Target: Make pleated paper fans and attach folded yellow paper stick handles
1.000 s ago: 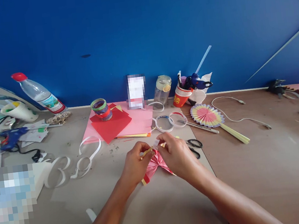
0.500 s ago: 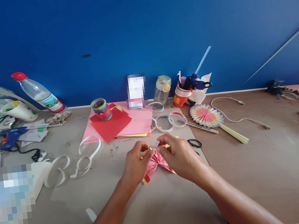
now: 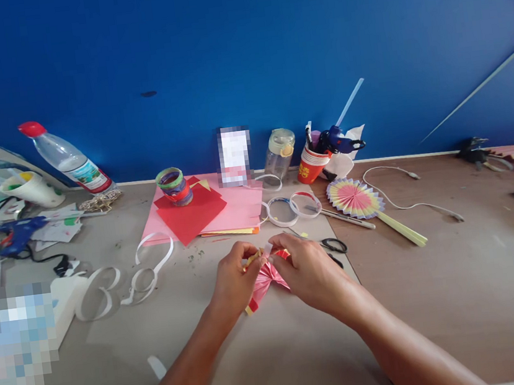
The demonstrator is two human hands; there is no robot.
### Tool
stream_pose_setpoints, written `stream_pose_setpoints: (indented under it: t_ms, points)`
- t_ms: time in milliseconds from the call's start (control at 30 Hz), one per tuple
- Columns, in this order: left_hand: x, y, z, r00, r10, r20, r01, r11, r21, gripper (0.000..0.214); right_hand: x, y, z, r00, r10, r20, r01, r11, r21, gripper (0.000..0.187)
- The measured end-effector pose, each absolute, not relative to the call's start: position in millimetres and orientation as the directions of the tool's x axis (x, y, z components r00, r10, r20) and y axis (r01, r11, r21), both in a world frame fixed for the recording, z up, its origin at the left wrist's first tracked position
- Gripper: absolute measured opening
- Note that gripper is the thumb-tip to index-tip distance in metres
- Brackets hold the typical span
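Pink fan (image 3: 262, 287): one, pleated paper, red and yellow at the end, placed about midway between the far and near edges of the desk (image 3: 440, 313); whether it is rested on the surface or held just above cannot be told. Its yellow upper part is gripped between thumb and fingers of the left hand (image 3: 234, 278). White slip (image 3: 268, 249): one, small, pinched between thumb and forefinger of the right hand (image 3: 307, 267) at the fan's top. Scissors (image 3: 335, 245): one pair, black-handled, just beside the right hand, partly covered by it. Tape rolls (image 3: 293, 210): two, laid flat between hands and far edge, next to a pen (image 3: 351, 218). Round fan (image 3: 355, 198): one, pink and yellow, yellow handle pointed toward the near right corner. Pink paper (image 3: 244, 203): stacked near the far edge, topped by red paper (image 3: 192, 222), on which a jar (image 3: 177, 193) is stood. Paper cups (image 3: 312, 167): nested at the far edge, filled with tools. Bottle (image 3: 70, 160): one, red-capped, tilted, toward the far left corner.
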State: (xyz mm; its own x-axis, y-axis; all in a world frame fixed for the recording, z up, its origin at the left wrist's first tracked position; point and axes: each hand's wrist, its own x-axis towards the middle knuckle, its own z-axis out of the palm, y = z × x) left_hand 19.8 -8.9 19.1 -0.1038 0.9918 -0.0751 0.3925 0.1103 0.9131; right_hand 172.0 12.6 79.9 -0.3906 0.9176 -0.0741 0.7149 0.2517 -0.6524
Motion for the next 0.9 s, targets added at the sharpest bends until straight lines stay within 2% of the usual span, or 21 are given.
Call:
stream_pose_setpoints:
  t_ms: [600, 900]
  points:
    - [21.3, -10.2, 20.3, -0.088, 0.994, -0.060, 0.390, 0.090, 0.916, 0.010, 176.2, 18.5, 75.4, -0.404, 0.907, -0.122, 0.658, 0.195, -0.728, 0.020]
    - [22.2, -10.9, 23.0, -0.064, 0.994, -0.083, 0.387, 0.102, 0.917, 0.013, 175.3, 17.5, 78.2, -0.444, 0.893, -0.068, 0.649, 0.268, -0.712, 0.020]
